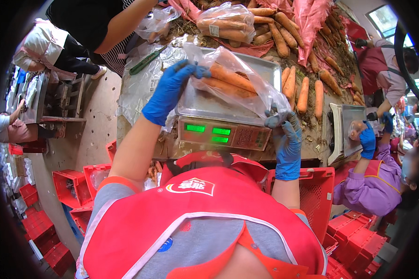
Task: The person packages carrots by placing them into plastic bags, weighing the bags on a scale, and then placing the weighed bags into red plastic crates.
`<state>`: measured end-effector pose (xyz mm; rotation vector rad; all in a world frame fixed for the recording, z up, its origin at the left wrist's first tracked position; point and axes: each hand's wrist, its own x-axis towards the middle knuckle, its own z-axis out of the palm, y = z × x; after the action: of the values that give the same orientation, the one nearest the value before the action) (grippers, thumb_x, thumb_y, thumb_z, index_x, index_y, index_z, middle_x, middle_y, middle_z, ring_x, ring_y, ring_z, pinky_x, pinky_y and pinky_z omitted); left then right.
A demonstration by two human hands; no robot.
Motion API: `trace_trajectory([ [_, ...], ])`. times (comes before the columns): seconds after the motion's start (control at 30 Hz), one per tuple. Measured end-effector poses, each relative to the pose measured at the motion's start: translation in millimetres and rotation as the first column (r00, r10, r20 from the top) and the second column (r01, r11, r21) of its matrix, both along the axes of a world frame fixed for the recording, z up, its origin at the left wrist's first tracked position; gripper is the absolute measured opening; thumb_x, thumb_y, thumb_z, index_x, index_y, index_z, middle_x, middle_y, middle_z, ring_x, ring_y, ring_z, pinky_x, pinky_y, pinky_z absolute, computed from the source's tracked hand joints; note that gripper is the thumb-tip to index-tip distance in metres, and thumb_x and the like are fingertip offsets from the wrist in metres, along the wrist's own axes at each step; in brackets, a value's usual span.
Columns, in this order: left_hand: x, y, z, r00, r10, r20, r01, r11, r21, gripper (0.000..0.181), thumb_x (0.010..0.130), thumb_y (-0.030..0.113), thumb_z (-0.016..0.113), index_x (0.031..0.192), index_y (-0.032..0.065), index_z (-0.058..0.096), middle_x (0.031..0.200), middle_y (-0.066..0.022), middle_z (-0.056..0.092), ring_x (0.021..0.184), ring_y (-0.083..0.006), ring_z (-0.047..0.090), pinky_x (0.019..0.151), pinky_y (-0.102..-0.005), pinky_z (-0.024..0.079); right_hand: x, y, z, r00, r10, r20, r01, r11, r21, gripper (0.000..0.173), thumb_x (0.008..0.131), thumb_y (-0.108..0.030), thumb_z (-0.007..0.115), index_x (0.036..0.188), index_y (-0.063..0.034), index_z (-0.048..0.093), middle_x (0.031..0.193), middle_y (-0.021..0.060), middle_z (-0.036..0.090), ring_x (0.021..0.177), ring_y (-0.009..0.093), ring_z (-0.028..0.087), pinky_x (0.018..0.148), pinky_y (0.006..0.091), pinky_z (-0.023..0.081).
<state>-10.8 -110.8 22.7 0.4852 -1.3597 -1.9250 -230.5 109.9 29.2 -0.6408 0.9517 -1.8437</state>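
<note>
A clear plastic bag (265,89) with a few carrots (230,80) in it is stretched between my two blue-gloved hands. My left hand (174,87) grips one end of the bag at the upper left. At the lower right, the fingers of my right hand (286,139) pinch the other end. Beneath the bag lies the metal pan (192,106) of a digital scale (225,134), whose green displays are lit. Whether the bag rests on the pan or hangs just above it, I cannot tell.
A filled carrot bag (227,22) sits beyond the pan, beside heaped carrots (286,33) and pink sheeting (312,28). A green box cutter (147,60) lies on plastic bags at left. Co-workers stand close by, one at a second scale (351,129). Red crates (70,188) surround me.
</note>
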Motion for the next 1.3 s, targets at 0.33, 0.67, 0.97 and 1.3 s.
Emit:
trace_trajectory([
  [0.33,13.1,18.5,54.6,0.985,-0.029,-0.167,0.048,0.993,0.111,0.032,0.091,0.019,0.046,0.117,-0.0004,0.049,0.106,-0.0108,0.058,0.083,-0.0148,0.056,0.082,-0.0289,0.044,-10.1,-43.7,48.2,0.999,-0.006,0.051,0.014,0.986,-0.169,0.052,0.081,-0.022,0.054,0.124,0.0056,0.041,0.107,0.0154,0.058,0.093,0.023,0.056,0.094,0.0393,0.039],
  [0.67,33.3,51.6,23.1,0.972,0.022,-0.236,0.045,0.961,0.274,0.029,0.086,0.007,0.052,0.116,0.0076,0.051,0.128,-0.0147,0.047,0.08,-0.0175,0.057,0.079,-0.0307,0.046,-31.8,-38.3,16.3,0.996,0.075,0.051,-0.061,0.969,-0.241,0.061,0.08,-0.022,0.053,0.131,0.0033,0.031,0.118,0.0147,0.054,0.108,0.024,0.052,0.1,0.0413,0.033],
  [0.97,28.9,59.6,29.2,0.976,0.114,-0.184,-0.085,0.984,0.159,0.027,0.086,0.007,0.053,0.113,0.0074,0.053,0.12,-0.0147,0.053,0.08,-0.0166,0.057,0.076,-0.0295,0.046,-22.3,-27.5,29.0,0.999,-0.048,-0.013,0.044,0.97,-0.24,0.054,0.08,-0.022,0.058,0.124,0.0037,0.043,0.125,0.016,0.048,0.114,0.026,0.048,0.103,0.0415,0.031],
  [1.3,-4.9,25.9,65.8,0.985,0.045,-0.169,-0.047,0.999,-0.004,0.023,0.087,0.009,0.052,0.109,0.0002,0.053,0.114,-0.0135,0.056,0.077,-0.0127,0.055,0.075,-0.0243,0.044,-20.0,-69.2,61.7,1.0,0.003,0.0,-0.003,0.958,-0.285,0.054,0.08,-0.022,0.057,0.124,0.0041,0.041,0.125,0.0191,0.047,0.118,0.031,0.044,0.102,0.0435,0.032],
])
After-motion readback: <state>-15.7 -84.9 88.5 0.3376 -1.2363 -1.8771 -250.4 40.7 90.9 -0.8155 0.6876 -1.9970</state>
